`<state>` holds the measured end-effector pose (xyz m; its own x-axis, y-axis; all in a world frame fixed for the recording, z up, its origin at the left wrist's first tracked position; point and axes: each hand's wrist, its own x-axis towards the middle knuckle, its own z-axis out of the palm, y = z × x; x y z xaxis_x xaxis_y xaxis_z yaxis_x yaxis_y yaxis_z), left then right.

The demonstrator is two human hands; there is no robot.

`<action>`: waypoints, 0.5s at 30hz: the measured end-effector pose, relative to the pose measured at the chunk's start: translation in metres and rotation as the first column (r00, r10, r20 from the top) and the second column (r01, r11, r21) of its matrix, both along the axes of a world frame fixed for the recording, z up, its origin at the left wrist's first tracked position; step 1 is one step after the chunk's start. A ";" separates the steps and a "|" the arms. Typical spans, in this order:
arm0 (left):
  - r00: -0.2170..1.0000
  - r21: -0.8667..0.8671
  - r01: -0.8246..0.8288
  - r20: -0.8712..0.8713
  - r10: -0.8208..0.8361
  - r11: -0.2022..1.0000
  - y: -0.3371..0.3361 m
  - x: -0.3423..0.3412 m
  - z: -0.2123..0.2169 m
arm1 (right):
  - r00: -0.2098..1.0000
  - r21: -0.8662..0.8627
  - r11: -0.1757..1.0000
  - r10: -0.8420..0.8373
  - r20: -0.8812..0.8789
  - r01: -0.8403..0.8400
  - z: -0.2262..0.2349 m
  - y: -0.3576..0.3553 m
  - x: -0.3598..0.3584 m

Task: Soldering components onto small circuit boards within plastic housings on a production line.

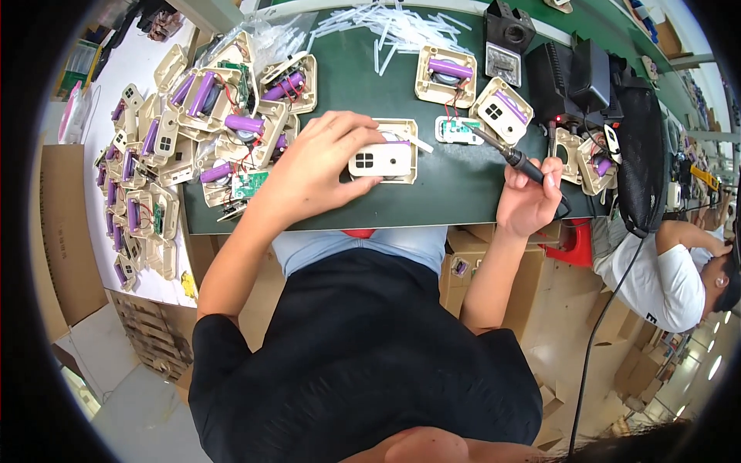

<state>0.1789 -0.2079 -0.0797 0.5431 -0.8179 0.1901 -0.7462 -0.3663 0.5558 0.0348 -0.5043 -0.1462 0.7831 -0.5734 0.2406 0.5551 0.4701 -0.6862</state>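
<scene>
Head view: the left hand (320,158) has its grip wrapped over the left side of a cream case (414,158), fingers across the far side and thumb along the near side. That case sits on the green desk (401,210) pretty much straight in front of the person, with a cream cover (378,163) with four dark squares lying over it and a bit of purple showing behind. A white strip (421,144) pokes out at its right corner.

Right hand (531,193) has its grip closed around a soldering iron (526,165), held kinda like a pen, tip pointing up and left toward a small circuit board (463,131). Can't tell if the tip actually touches it. Red wires run from that board to an open case with a purple cell (450,69) just behind it, and another cream case (503,112) sits right beside the board.

Left of the left hand there's a messy pile of opened cases (208,100), purple cells and wires all over, with more spread on a white desk (154,292). Clear-ish white tubes (401,31) are heaped at the back. Off to the right, a co-worker in a white shirt (652,270).
</scene>
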 end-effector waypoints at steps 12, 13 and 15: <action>0.999 -0.006 0.021 -0.031 -0.021 1.000 -0.010 0.023 0.007 | 1.000 -0.008 1.000 0.022 -0.019 -0.022 0.001 0.001 -0.002; 0.999 0.000 -0.001 -0.033 0.001 1.000 -0.010 0.022 0.007 | 1.000 -0.003 1.000 0.029 -0.010 -0.029 0.000 0.000 -0.002; 0.999 0.006 -0.025 -0.037 0.025 1.000 -0.009 0.021 0.006 | 0.999 0.002 0.999 0.037 -0.002 -0.037 -0.001 -0.002 -0.002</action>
<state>0.1995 -0.2172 -0.0732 0.5702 -0.8048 0.1650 -0.7157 -0.3881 0.5807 0.0327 -0.5059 -0.1474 0.8045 -0.5441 0.2381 0.5357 0.4918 -0.6864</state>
